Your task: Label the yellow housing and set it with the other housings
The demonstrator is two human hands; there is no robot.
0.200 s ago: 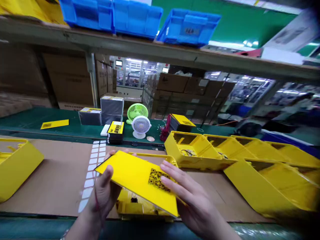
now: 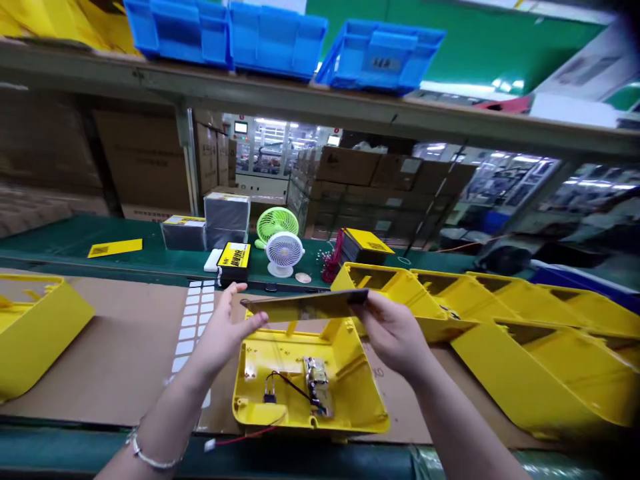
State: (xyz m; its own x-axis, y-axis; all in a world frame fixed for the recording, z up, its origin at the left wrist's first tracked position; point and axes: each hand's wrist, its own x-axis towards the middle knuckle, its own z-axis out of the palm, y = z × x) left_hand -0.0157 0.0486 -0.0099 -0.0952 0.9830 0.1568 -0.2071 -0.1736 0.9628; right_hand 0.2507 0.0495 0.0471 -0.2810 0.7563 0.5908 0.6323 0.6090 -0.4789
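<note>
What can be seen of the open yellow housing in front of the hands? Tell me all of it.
The yellow housing looks like moulded plastic, an open shell with raised walls and rounded corners. It lies hollow side up on the brown cardboard sheet near the bench's front edge. Inside are a small circuit board, a black wire and small screw posts; a red wire trails out at the front. The flat panel, held by the left hand and right hand, hovers over its far wall; neither hand touches the housing.
</note>
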